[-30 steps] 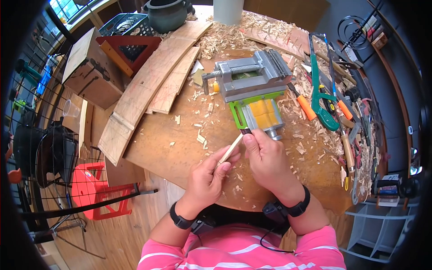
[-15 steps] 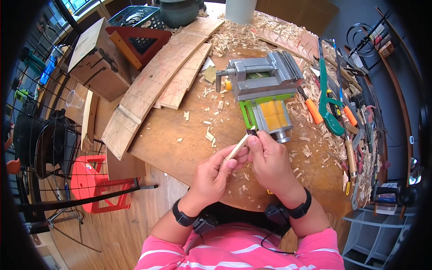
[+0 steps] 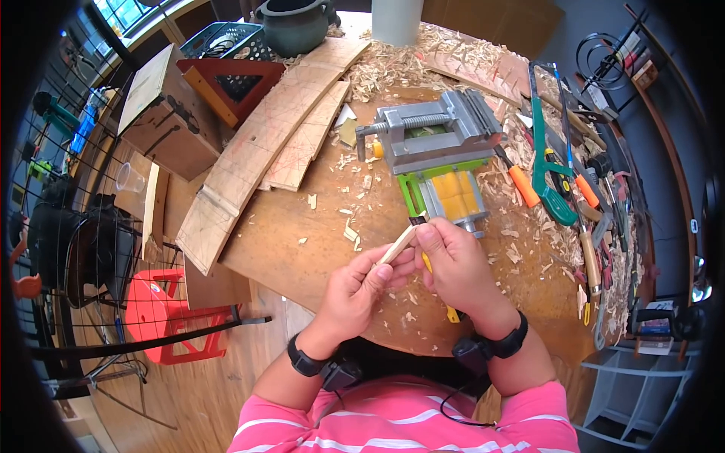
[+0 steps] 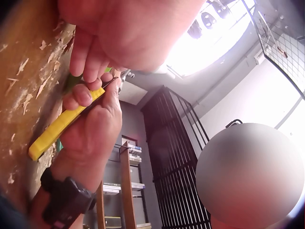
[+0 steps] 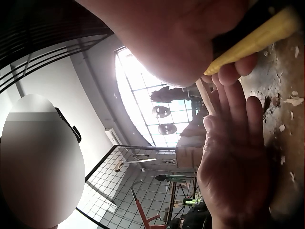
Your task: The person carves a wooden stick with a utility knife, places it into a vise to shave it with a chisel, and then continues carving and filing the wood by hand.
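no lettering, brand or number I can read from here, small label (image 3: 156, 287) on the red stool (image 3: 145, 315) too tiny for me

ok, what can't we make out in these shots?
- Near end of the wooden stick, head view: covered by the left hand.
- Part of the yellow handle, left wrist view: wrapped by the right hand.
- Edge of the dark blade, head view: too small to tell if it bites.
- Top of the white cylinder, head view: cut off by the frame.
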Available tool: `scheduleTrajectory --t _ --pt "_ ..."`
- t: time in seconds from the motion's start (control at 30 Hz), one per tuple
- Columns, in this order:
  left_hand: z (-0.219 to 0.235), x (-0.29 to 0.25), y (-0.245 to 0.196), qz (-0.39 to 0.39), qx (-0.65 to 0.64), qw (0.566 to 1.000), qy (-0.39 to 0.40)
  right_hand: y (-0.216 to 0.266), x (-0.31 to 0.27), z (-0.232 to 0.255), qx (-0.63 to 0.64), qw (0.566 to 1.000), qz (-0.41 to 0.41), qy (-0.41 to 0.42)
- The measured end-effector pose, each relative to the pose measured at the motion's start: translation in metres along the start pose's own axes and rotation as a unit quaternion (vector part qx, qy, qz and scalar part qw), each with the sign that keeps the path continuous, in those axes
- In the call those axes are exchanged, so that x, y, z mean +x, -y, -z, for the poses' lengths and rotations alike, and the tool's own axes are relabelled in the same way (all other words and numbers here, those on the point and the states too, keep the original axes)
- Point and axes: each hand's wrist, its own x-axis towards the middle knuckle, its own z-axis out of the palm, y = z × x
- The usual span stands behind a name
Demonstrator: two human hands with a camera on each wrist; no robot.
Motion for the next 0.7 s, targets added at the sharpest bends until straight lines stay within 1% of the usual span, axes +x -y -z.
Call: scheduleTrajectory --t 0.03,0.13,0.27,0.47,0.53,0.57,0.63,0.67,0.7 --pt "-0.001 0.000 -0.001 0.012 0.004 1.000 -0.006 0.000 0.000 0.000 -0.009 1.000 0.008 -0.006" --pt "-0.002 0.001 -0.002 0.009 0.006 1.000 -0.010 -0.001 -0.001 -0.001 -0.039 0.999 0.012 -0.021" --pt "-0.003 0.001 -0.003 0.009 0.005 1.000 -0.009 0.001 -0.003 -0.008 -0.043 0.998 0.006 -0.036" --pt "-0.003 0.000 0.004 -0.001 0.014 0.999 -0.035 0.002 -0.010 -0.020 -0.044 0.998 0.005 -0.052" --pt "0.001 0.002 0.001 0.096 0.148 0.982 -0.073 0.003 -0.018 -0.034 -0.086 0.991 0.094 -0.037" --pt "0.000 0.001 0.001 0.097 0.148 0.981 -0.074 0.003 -0.019 -0.033 -0.085 0.991 0.093 -0.036" --pt "-0.004 0.001 -0.001 0.061 0.127 0.988 -0.068 0.006 -0.014 -0.028 -0.036 0.999 0.026 -0.022" --pt "-0.004 0.001 0.003 0.059 0.128 0.987 -0.071 0.005 -0.011 -0.027 -0.027 0.999 0.026 -0.030" --pt "-0.003 0.003 0.008 0.029 0.068 0.995 -0.067 0.008 -0.008 -0.025 -0.027 0.999 0.028 -0.029"
